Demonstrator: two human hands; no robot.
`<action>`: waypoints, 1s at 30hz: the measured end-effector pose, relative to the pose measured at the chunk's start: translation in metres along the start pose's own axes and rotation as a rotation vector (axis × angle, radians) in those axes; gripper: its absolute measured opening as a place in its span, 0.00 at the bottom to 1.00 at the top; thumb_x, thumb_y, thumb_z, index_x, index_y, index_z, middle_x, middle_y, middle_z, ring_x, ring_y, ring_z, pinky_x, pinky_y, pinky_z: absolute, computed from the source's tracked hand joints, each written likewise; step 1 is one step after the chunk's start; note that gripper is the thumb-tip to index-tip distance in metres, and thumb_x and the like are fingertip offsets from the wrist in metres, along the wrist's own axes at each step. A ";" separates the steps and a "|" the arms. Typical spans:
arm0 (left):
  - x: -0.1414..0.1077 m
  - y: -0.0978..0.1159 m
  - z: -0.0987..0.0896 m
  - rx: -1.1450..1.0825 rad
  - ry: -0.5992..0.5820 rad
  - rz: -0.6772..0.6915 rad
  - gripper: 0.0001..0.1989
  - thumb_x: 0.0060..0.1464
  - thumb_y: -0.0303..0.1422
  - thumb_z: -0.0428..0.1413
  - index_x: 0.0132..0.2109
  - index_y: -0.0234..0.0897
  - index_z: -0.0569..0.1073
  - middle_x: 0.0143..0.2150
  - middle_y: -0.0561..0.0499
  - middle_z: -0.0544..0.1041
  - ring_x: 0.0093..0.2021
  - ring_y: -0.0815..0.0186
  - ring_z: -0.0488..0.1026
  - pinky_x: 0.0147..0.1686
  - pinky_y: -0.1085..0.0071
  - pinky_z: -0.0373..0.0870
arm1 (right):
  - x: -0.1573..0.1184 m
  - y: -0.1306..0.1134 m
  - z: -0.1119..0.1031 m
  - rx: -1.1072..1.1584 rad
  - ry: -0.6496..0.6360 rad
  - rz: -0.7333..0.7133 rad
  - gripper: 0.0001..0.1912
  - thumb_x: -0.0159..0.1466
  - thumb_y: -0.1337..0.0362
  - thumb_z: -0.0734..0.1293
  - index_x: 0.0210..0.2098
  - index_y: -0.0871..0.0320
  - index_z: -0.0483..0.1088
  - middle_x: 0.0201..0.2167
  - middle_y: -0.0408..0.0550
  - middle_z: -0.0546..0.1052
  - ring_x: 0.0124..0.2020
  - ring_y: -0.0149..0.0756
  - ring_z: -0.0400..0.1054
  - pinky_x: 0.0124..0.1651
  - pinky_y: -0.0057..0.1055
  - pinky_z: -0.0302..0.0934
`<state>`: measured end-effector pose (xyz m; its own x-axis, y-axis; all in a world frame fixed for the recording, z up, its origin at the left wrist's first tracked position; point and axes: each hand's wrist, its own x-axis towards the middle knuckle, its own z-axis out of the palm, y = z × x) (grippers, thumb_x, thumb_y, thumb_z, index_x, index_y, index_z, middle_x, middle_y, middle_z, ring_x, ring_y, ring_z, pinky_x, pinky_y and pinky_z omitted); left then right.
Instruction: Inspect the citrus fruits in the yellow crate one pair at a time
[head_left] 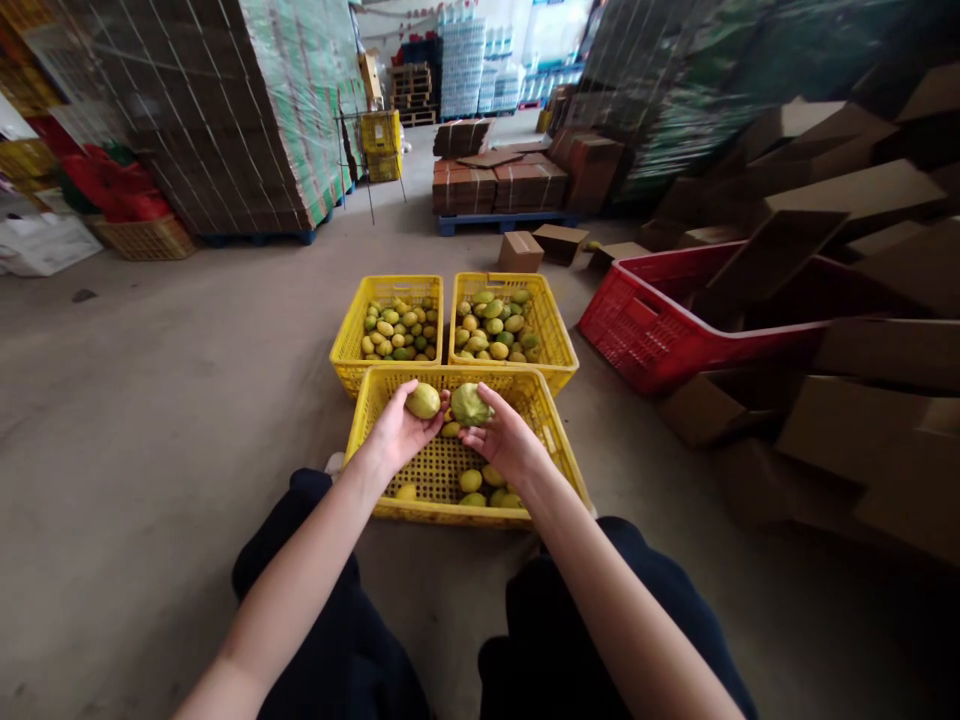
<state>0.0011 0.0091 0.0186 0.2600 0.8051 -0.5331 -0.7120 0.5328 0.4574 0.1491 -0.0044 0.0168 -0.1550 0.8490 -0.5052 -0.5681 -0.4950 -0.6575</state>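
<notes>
My left hand holds a smooth yellow-green lemon between thumb and fingers. In my right hand is a greener, bumpy-skinned lemon. Both hands are side by side above the near yellow crate, which has a perforated bottom. Several lemons lie in its near right corner, one lemon is at the near left, and a few show partly behind my hands. Just beyond stand two more yellow crates, a left one and a right one, each holding many yellow and green lemons.
To the right are a red crate and a heap of open cardboard boxes. Small cartons sit beyond the yellow crates, before a blue pallet of flattened cardboard. Tall wrapped stacks stand farther back. My knees flank the near crate.
</notes>
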 end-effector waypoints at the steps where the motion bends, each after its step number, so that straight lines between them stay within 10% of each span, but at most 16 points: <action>1: -0.001 0.000 0.001 0.013 -0.011 0.018 0.09 0.60 0.31 0.50 0.39 0.29 0.71 0.32 0.45 0.77 0.30 0.68 0.75 0.29 0.76 0.74 | 0.000 0.000 0.000 -0.003 -0.017 -0.024 0.09 0.63 0.63 0.64 0.32 0.62 0.72 0.20 0.45 0.78 0.15 0.29 0.70 0.18 0.20 0.66; 14: -0.006 -0.007 0.003 -0.051 0.034 0.086 0.05 0.52 0.30 0.53 0.30 0.34 0.68 0.26 0.48 0.71 0.28 0.66 0.72 0.27 0.71 0.72 | 0.003 0.008 -0.001 0.057 0.021 -0.104 0.07 0.55 0.62 0.70 0.29 0.56 0.68 0.22 0.38 0.74 0.21 0.28 0.67 0.21 0.24 0.64; 26: 0.004 -0.019 -0.001 -0.150 0.169 -0.130 0.14 0.62 0.32 0.43 0.34 0.31 0.70 0.25 0.48 0.73 0.24 0.69 0.72 0.24 0.72 0.73 | 0.008 0.002 -0.003 0.074 0.259 0.018 0.09 0.65 0.60 0.59 0.33 0.57 0.66 0.17 0.42 0.73 0.16 0.33 0.67 0.15 0.25 0.60; 30: 0.008 -0.022 -0.001 -0.125 0.180 -0.085 0.11 0.60 0.35 0.50 0.33 0.31 0.69 0.26 0.48 0.73 0.26 0.67 0.73 0.26 0.70 0.76 | 0.009 0.004 -0.004 0.101 0.144 0.014 0.09 0.64 0.60 0.60 0.30 0.57 0.65 0.16 0.43 0.73 0.15 0.32 0.66 0.11 0.22 0.53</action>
<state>0.0182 0.0033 0.0039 0.2098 0.6937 -0.6891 -0.7706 0.5511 0.3201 0.1487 0.0005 0.0075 -0.0501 0.8035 -0.5933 -0.6465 -0.4788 -0.5939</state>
